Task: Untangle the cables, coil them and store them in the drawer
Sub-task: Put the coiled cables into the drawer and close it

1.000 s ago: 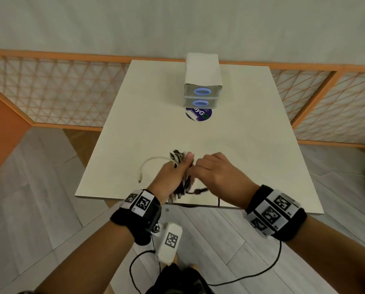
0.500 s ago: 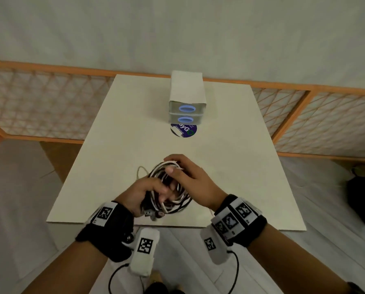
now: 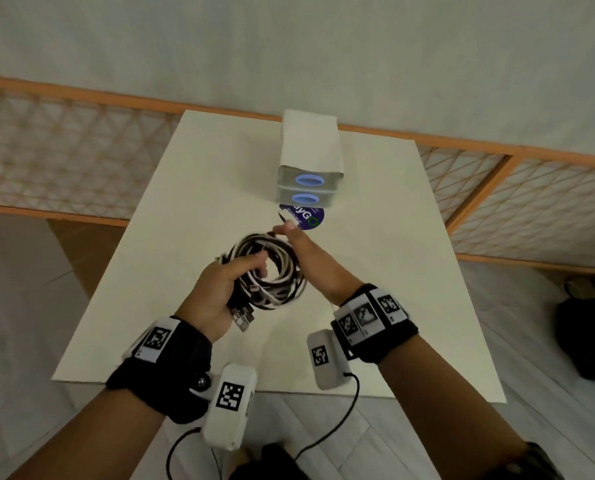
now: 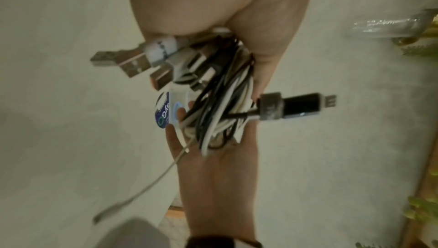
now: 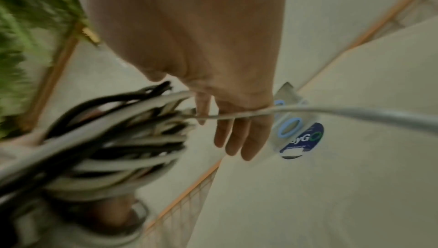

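Observation:
A coil of black and white cables [image 3: 278, 275] hangs above the middle of the white table [image 3: 185, 237]. My left hand [image 3: 254, 268] grips its near-left side, with several USB plugs [image 3: 242, 318] sticking out below the palm. In the left wrist view the plugs [image 4: 118, 61] and a black connector [image 4: 296, 106] poke out of the bundle [image 4: 220, 121]. My right hand [image 3: 303, 251] lies straight-fingered against the coil's right side, fingertips toward the small two-drawer unit [image 3: 310, 147]. Both drawers are shut. A white cable end crosses my right fingers [image 5: 237, 130].
A round blue sticker [image 3: 306, 216] lies on the table just in front of the drawer unit. An orange-framed lattice fence [image 3: 64, 150] runs behind the table. A black bag [image 3: 587, 341] sits on the floor at the right.
The coil has risen off the table's near edge and moved forward toward the drawer unit. My right hand slid from on top of the coil to its right side, fingers stretched out.

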Motion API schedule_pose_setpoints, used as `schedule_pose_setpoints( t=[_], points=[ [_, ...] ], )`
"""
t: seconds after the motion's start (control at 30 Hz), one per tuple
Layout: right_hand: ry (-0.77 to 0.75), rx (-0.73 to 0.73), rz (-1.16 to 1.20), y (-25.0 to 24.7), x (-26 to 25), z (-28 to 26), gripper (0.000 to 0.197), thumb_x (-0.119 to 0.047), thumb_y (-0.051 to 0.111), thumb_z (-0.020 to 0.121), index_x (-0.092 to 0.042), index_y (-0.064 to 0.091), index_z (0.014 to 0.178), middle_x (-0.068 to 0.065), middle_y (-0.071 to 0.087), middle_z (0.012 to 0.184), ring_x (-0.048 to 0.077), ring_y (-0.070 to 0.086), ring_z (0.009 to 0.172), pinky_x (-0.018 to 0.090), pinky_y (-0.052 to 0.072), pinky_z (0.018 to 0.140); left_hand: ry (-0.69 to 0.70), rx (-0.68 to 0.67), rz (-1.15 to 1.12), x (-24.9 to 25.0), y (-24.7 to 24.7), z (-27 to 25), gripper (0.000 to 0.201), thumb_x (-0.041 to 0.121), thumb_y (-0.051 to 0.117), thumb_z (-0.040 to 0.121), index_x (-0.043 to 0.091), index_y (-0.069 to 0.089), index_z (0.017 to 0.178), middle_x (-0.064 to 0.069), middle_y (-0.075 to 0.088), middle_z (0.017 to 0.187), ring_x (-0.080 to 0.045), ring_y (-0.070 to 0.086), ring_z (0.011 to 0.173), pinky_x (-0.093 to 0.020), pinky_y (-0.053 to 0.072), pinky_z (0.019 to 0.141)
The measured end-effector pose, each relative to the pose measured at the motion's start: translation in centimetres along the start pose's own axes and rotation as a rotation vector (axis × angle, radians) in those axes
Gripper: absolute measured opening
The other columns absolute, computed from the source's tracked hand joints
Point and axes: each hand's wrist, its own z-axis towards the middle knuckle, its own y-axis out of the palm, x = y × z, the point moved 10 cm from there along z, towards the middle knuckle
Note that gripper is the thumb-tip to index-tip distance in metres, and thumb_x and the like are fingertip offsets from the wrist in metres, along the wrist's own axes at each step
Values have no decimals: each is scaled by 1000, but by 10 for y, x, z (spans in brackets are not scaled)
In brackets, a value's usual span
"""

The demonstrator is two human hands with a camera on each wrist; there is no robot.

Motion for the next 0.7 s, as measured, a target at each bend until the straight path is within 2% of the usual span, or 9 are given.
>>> schedule_pose_setpoints(
  t=[0.07, 0.17, 0.23, 0.33, 0.47, 0.53, 0.57, 0.63, 0.7],
  points=[
    [75, 109, 118, -25, 12, 34, 48, -53, 33, 96, -18, 52, 124, 2, 60, 118, 18, 57, 108, 34, 44, 92, 55, 112, -129, 9, -8, 12, 22, 19, 68, 75, 15, 66, 54, 2, 59, 56, -10, 57, 51, -19, 49, 52],
    [157, 195, 323, -55, 36, 84, 18, -20, 43, 98, -14, 53, 111, 4, 63, 98, 22, 58, 91, 30, 45, 72, 122, 163, -271, 29, -13, 33, 33, 18, 61, 86, 18, 66, 53, 5, 59, 55, -6, 58, 49, -15, 50, 51],
    [233, 180, 465, -60, 52, 107, 20, -8, 44, 96, -15, 53, 112, 2, 61, 88, 20, 59, 84, 28, 47, 68, 182, 158, -291, 46, -13, 43, 36, 20, 60, 88, 19, 65, 52, 7, 58, 55, -5, 59, 50, -14, 50, 53],
    [276, 193, 513, -68, 66, 142, 29, -8, 46, 95, -19, 48, 122, 2, 59, 85, 15, 58, 74, 27, 46, 66, 248, 151, -293, 63, -12, 61, 37, 21, 59, 87, 20, 64, 51, 8, 57, 55, -4, 58, 51, -14, 50, 54],
    [285, 276, 748, -80, 78, 178, 35, -11, 45, 96, -31, 49, 125, 8, 63, 97, 12, 64, 59, 23, 46, 49, 287, 165, -276, 72, -18, 80, 29, 25, 64, 81, 20, 65, 53, 9, 58, 58, -5, 59, 55, -16, 50, 58],
    [246, 263, 835, -85, 74, 189, 27, -11, 43, 95, -20, 49, 120, 3, 60, 97, 6, 65, 57, 19, 50, 50, 302, 146, -292, 72, -19, 85, 26, 25, 64, 79, 20, 67, 54, 9, 59, 60, -4, 59, 57, -17, 51, 60],
    [229, 248, 906, -85, 70, 192, 22, -13, 42, 96, -14, 49, 116, 1, 58, 95, 6, 64, 62, 17, 51, 53, 305, 138, -296, 71, -19, 85, 25, 25, 64, 79, 20, 67, 54, 9, 59, 60, -4, 59, 57, -17, 52, 61],
    [218, 240, 1100, -82, 65, 191, 16, -14, 42, 97, -7, 53, 105, 2, 58, 93, 11, 59, 72, 16, 48, 51, 296, 140, -280, 67, -21, 84, 25, 25, 64, 79, 20, 67, 55, 8, 59, 60, -5, 60, 57, -17, 52, 61],
    [212, 226, 1169, -73, 65, 181, 18, -16, 45, 97, -4, 55, 105, 4, 59, 88, 13, 57, 71, 16, 46, 47, 278, 156, -259, 61, -25, 81, 26, 24, 65, 80, 19, 66, 54, 7, 59, 59, -6, 61, 57, -18, 52, 60]
  ],
)
